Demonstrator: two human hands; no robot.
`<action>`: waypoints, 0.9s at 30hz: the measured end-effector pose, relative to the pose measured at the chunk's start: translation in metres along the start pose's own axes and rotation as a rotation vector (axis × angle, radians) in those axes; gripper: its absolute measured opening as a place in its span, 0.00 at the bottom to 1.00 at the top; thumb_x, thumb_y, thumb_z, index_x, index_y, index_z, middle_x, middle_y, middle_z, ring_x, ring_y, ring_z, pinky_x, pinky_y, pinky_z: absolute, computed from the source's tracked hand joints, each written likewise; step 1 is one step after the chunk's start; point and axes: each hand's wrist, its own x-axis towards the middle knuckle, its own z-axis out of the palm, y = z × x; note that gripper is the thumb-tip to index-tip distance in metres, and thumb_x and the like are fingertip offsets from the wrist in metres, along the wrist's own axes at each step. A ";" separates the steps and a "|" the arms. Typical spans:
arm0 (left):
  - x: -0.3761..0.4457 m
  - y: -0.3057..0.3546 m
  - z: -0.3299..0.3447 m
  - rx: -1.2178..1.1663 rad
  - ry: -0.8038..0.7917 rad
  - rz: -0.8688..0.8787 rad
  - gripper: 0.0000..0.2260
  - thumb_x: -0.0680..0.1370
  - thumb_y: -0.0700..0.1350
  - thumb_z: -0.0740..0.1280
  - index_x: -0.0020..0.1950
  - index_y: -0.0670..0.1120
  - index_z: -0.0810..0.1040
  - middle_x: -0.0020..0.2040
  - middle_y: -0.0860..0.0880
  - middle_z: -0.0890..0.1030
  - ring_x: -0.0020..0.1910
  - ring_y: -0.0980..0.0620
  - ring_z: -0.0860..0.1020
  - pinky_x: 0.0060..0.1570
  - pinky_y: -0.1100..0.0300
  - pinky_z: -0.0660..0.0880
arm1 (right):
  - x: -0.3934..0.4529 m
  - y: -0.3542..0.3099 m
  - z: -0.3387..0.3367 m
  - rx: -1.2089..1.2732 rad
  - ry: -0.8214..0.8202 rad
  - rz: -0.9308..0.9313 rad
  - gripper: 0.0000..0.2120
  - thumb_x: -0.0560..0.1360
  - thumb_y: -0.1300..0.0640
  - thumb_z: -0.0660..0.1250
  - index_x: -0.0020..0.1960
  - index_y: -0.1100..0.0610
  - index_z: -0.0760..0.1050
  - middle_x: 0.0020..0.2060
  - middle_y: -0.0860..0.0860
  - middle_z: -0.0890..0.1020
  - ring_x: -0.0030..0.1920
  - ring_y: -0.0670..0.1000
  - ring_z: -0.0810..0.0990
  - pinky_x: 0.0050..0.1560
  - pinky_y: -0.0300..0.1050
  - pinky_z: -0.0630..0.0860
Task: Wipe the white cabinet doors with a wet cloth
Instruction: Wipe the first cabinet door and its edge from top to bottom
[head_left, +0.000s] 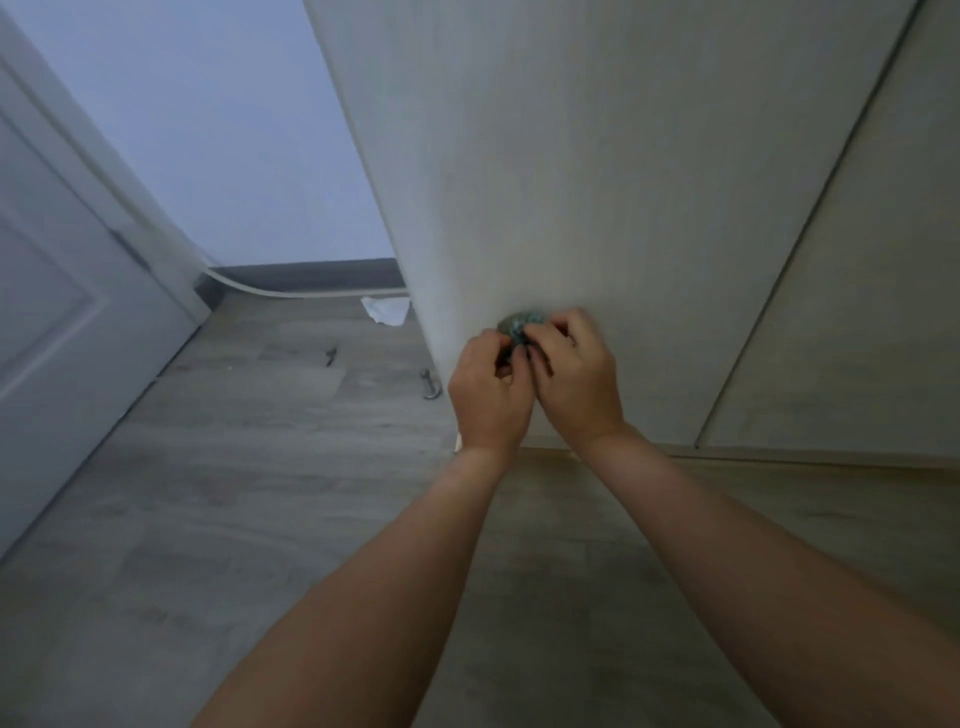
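A tall white cabinet door (597, 182) fills the upper middle of the head view, with a second door (857, 312) to its right. Low in front of the first door, both my hands hold a small bunched greenish-blue cloth (519, 325). My left hand (488, 395) grips the cloth from the left with curled fingers. My right hand (574, 374) pinches it from the right. Most of the cloth is hidden between my fingers. Whether the cloth touches the door cannot be told.
Grey wood-look floor (260, 493) spreads below. A metal door stop (428, 387) stands on it near the cabinet's left edge. A white scrap (387, 310) and a white cable (291, 292) lie by the dark skirting. A panelled room door (52, 312) stands at the left.
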 end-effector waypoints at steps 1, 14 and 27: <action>0.007 -0.007 -0.010 0.007 0.049 -0.007 0.05 0.78 0.43 0.67 0.43 0.44 0.77 0.38 0.49 0.79 0.37 0.50 0.78 0.38 0.52 0.76 | 0.005 -0.009 0.011 0.002 0.014 -0.036 0.06 0.76 0.63 0.68 0.51 0.64 0.81 0.43 0.58 0.77 0.42 0.56 0.76 0.39 0.47 0.75; -0.013 -0.121 -0.031 0.064 -0.217 -0.503 0.07 0.75 0.37 0.68 0.37 0.45 0.78 0.34 0.50 0.80 0.36 0.49 0.78 0.41 0.47 0.77 | -0.066 -0.016 0.134 -0.143 -0.354 0.190 0.06 0.70 0.66 0.72 0.37 0.62 0.76 0.36 0.55 0.73 0.38 0.54 0.75 0.34 0.39 0.63; -0.031 -0.148 -0.015 -0.040 -0.380 -0.684 0.08 0.72 0.34 0.72 0.42 0.48 0.82 0.41 0.48 0.84 0.44 0.48 0.83 0.50 0.46 0.80 | -0.099 0.001 0.147 -0.073 -0.309 0.396 0.07 0.68 0.70 0.68 0.35 0.62 0.73 0.38 0.57 0.72 0.38 0.59 0.74 0.37 0.42 0.59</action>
